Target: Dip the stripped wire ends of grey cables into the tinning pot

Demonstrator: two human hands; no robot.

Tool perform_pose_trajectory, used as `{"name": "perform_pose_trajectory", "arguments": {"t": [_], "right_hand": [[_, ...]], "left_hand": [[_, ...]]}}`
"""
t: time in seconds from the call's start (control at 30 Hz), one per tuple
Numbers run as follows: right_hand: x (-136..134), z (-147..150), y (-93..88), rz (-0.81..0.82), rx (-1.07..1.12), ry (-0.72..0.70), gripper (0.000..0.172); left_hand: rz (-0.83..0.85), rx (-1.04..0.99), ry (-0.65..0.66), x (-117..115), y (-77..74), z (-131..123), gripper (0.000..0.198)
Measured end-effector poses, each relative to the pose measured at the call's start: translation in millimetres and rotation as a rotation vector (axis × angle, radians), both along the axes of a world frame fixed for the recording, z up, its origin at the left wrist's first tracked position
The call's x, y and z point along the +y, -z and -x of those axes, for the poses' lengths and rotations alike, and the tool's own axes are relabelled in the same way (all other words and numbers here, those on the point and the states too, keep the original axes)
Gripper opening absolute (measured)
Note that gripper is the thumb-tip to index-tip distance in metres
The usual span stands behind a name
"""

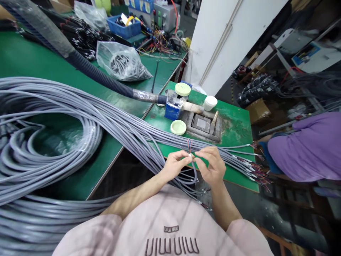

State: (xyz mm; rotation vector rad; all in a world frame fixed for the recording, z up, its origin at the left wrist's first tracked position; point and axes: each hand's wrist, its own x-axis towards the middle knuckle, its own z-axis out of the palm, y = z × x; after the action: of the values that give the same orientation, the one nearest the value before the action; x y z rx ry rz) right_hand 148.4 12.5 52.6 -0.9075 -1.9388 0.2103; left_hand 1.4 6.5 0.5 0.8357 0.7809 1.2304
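Note:
Between finger and thumb, my left hand [176, 164] pinches a grey cable [195, 174] close to its stripped end. Thin red and blue wires [189, 143] stick up from that end, with a small white band below them. My right hand [212, 165] meets it from the other side, its thumb and forefinger bent together at the white band. Whatever those right fingertips grip is too small to make out. Just beyond my hands runs a thick bundle of grey cables [149, 133], its stripped ends [257, 172] fanning out at the right.
A fume hose [101, 74] ends above a solder pot [201, 122]. A pale green lid [178, 127], a white cup [210, 103] and a brush [214, 121] surround the pot. Coiled cables [87, 142] cover the left table. A person in purple [306, 145] is at the right.

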Motion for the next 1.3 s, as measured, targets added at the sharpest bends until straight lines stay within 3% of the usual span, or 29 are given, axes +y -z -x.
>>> {"name": "perform_pose_trajectory", "arguments": {"t": [0.2,0.43,0.67,0.93,1.13,1.3], "right_hand": [[3,9,-17.7,-0.027,-0.070,0.100,0.011],[10,11,-16.0,-0.005,-0.177,0.191,0.008],[3,12,-14.6,0.174,0.084,0.166,0.014],[6,-1,-0.1,0.191,0.231,0.062,0.010],[8,-13,21.9,0.008,-0.089,-0.156,0.038],[13,-10,24.9,-0.062,-0.196,-0.245,0.034]], "left_hand": [[-0.181,0.229,-0.053,-1,3.6,-8,0.026],[-0.245,0.213,-0.064,-2,-1.8,-11,0.022],[-0.160,0.193,-0.047,-2,7.8,-9,0.024],[0.066,-0.085,0.037,0,2.2,-6,0.029],[0.152,-0.245,-0.024,4,-5.0,-1,0.030],[0.233,-0.329,0.033,10,-12.9,4,0.032]]}}
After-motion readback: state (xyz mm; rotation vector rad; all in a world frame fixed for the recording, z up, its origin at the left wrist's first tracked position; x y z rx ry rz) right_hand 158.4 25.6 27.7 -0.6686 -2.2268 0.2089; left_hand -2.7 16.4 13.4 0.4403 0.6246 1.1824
